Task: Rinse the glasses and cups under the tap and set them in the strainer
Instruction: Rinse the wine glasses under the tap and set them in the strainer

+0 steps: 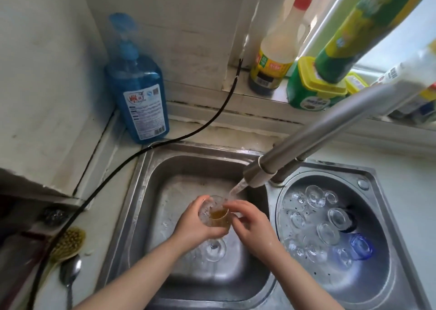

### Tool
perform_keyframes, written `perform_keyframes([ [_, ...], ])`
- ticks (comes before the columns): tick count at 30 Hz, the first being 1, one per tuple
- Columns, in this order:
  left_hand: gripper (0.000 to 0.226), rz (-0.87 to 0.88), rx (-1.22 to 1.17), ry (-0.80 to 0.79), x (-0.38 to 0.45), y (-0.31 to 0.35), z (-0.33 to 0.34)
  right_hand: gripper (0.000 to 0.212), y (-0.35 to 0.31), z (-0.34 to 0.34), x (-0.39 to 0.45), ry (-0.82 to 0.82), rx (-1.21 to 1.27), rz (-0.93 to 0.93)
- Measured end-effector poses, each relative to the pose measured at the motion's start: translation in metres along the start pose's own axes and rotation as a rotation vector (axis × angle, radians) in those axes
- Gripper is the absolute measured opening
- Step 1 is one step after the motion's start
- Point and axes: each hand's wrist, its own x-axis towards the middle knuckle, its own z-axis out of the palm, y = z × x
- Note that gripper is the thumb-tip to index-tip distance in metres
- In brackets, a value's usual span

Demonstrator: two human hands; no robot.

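Amber liquid is sitting in the stemmed glass (215, 217), which the left hand (193, 224) is gripping with fingers curled round the bowl. The right hand (251, 224) fingertips are touching its rim, under the tap (257, 171) stream. The strainer (368, 283) is lying beyond the right fingers.

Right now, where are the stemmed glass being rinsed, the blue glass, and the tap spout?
stemmed glass (218, 217): head view, on its bowl.
blue glass (361, 246): head view, on its upturned base.
tap spout (313, 142): head view, mid-tube.
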Motion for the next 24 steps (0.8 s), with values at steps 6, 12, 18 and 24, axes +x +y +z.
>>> perform_keyframes([
  [6, 0.081, -0.082, -0.297, 0.021, -0.016, 0.016, 0.006, 0.042, -0.009, -0.014, -0.012, -0.109, 0.101, 0.056],
  [12, 0.075, -0.202, -0.561, -0.005, -0.021, 0.027, 0.009, 0.050, -0.021, -0.026, -0.018, -0.194, 0.086, 0.146],
  [18, 0.075, -0.296, -0.689, -0.133, -0.029, 0.021, 0.023, 0.076, -0.016, -0.040, -0.027, -0.325, -0.113, 0.216],
  [24, 0.050, -0.403, -0.922, -0.088, -0.035, 0.019, 0.041, 0.084, -0.017, -0.049, -0.031, -0.244, -0.449, 0.148],
])
